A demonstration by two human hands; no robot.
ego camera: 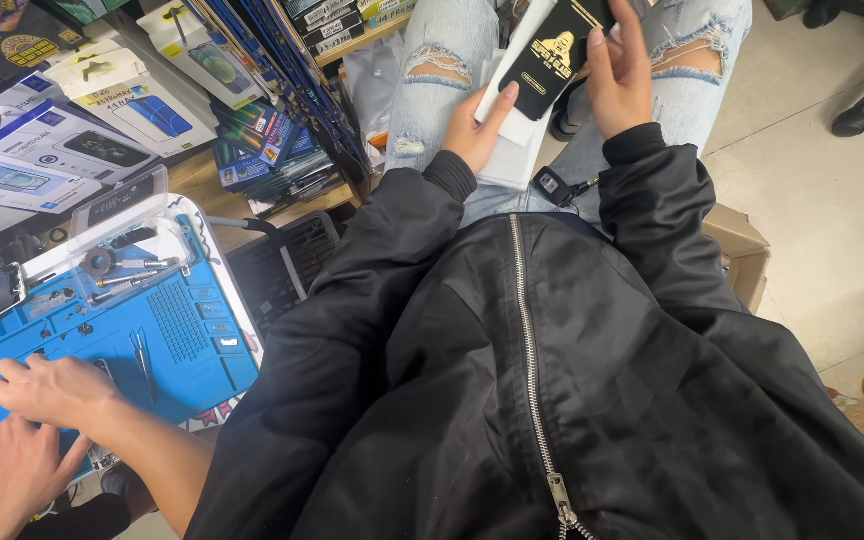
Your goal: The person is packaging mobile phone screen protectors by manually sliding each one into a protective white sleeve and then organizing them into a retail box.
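Item: black zip jacket (552,380), worn by the person, fills the near view. Beyond it, over the knees in torn pale jeans (442,60): left hand (477,125) closed under a stack of flat white packets (512,130), thumb on top; right hand (620,75) gripping a flat black packet with gold print (552,55), its long axis running up and right, away from the body. Which hand carries more of the black packet is unclear. Left: a co-worker's two hands (37,420) on a blue work mat (192,350); boxed stock (72,140) beyond.
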